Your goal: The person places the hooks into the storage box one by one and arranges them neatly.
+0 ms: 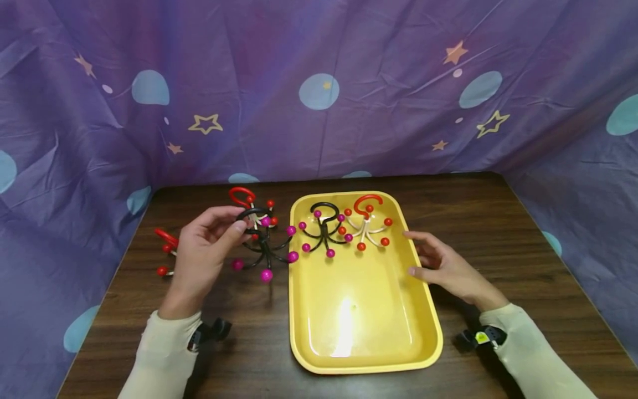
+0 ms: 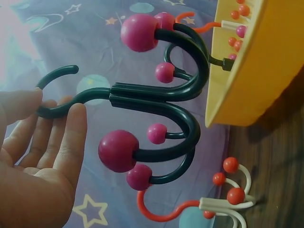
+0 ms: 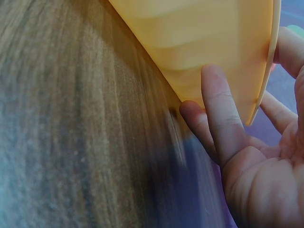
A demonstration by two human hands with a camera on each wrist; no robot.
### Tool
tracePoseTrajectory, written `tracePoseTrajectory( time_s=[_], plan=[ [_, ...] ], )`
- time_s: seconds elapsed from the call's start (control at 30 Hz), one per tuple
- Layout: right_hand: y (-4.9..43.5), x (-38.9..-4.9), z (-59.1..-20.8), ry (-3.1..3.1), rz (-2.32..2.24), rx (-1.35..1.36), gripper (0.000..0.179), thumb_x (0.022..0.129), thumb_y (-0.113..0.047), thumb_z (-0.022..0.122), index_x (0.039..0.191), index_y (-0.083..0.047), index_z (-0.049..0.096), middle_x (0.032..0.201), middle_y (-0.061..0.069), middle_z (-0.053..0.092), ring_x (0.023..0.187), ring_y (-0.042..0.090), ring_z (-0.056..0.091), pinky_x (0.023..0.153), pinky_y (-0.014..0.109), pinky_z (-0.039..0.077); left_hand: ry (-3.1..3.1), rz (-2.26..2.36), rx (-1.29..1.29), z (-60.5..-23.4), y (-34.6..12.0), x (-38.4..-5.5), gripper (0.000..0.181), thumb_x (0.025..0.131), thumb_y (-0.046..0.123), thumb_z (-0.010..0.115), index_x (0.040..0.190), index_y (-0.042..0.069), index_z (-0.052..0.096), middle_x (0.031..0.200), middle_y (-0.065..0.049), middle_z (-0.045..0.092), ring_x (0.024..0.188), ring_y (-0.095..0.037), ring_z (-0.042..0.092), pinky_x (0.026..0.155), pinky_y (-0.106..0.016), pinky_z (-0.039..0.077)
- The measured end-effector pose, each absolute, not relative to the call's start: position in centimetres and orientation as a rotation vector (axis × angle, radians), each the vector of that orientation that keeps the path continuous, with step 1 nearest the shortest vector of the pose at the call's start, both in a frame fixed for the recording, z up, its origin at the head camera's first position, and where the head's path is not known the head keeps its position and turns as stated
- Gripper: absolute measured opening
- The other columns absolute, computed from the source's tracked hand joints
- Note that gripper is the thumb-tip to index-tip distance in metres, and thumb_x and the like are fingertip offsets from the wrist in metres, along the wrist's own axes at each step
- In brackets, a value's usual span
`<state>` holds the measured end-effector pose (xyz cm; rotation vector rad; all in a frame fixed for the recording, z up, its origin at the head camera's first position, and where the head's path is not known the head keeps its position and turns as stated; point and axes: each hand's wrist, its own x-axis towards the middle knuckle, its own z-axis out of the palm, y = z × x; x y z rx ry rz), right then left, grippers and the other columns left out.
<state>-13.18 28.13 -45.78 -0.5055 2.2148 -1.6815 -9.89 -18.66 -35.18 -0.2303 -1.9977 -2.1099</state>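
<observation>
My left hand [image 1: 201,244] pinches the open hook end of a black multi-arm hanger [image 1: 265,244] with magenta balls on its arm tips. That hanger is in the air just left of the yellow tray [image 1: 359,293]; in the left wrist view its ball arms [image 2: 166,95] point toward the tray wall. My right hand [image 1: 448,271] holds the tray's right side, with some fingers over the rim and others against the outer wall [image 3: 228,42]. Inside, at the far end, lie another black hanger [image 1: 325,235] with magenta balls and a white hanger [image 1: 366,224] with a red hook and red balls.
Behind the held hanger, a red-and-white hanger [image 1: 242,193] lies on the wooden table [image 1: 239,343]. Another one [image 1: 166,238] is at the left, partly hidden by my left hand. A purple patterned cloth [image 1: 319,138] hangs along the table's back edge.
</observation>
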Motion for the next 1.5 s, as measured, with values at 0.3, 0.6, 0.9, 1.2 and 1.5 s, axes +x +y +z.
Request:
tracePoseTrajectory(
  time_s=[0.3,0.6,0.9,1.2,1.5],
  plan=[
    [28.1,-13.4,-45.9,2.223,-1.675,-0.499,0.074,0.098,-0.002,0.073,0.16,-0.006,0.035,0.144,0.033,0.054,0.114,0.017,0.071,0.082,0.037,0.065,-1.924,-2.177,-0.29,-34.7,-17.4,-10.4,0.023,0.096,-0.01,0.07,0.118,-0.002,0.07,0.103,-0.005,0.08,0.095,-0.014,0.077,0.08,-0.029,0.066],
    [28.2,-13.3,-45.8,2.227,-1.674,-0.489,0.074,0.097,-0.001,0.073,0.16,-0.007,0.035,0.144,0.031,0.054,0.113,0.017,0.071,0.082,0.036,0.065,-1.969,-2.163,-0.367,-34.2,-15.9,-10.9,0.024,0.097,-0.008,0.07,0.121,-0.006,0.068,0.104,-0.002,0.078,0.094,-0.013,0.076,0.08,-0.03,0.066],
    [28.2,-13.3,-45.7,2.213,-1.681,-0.483,0.074,0.098,-0.001,0.073,0.161,-0.008,0.035,0.145,0.03,0.054,0.115,0.016,0.071,0.082,0.036,0.065,-1.959,-2.192,-0.449,-34.2,-13.7,-11.8,0.024,0.098,-0.009,0.067,0.122,-0.013,0.065,0.103,0.001,0.077,0.095,-0.012,0.075,0.083,-0.031,0.066],
    [28.2,-13.3,-45.9,2.214,-1.683,-0.473,0.074,0.097,-0.001,0.073,0.161,-0.008,0.035,0.145,0.027,0.055,0.116,0.015,0.07,0.083,0.036,0.065,-1.925,-2.244,-0.561,-35.0,-11.2,-12.6,0.024,0.097,-0.012,0.066,0.121,-0.015,0.064,0.101,-0.004,0.074,0.094,-0.018,0.076,0.081,-0.031,0.066],
    [28.0,-13.4,-45.6,2.21,-1.681,-0.475,0.074,0.097,-0.001,0.073,0.16,-0.006,0.034,0.144,0.03,0.054,0.114,0.016,0.071,0.083,0.036,0.065,-1.989,-2.264,-0.614,-35.5,-8.5,-13.2,0.024,0.098,-0.006,0.068,0.122,-0.011,0.067,0.107,-0.014,0.069,0.094,-0.012,0.071,0.085,-0.034,0.066]
  ],
)
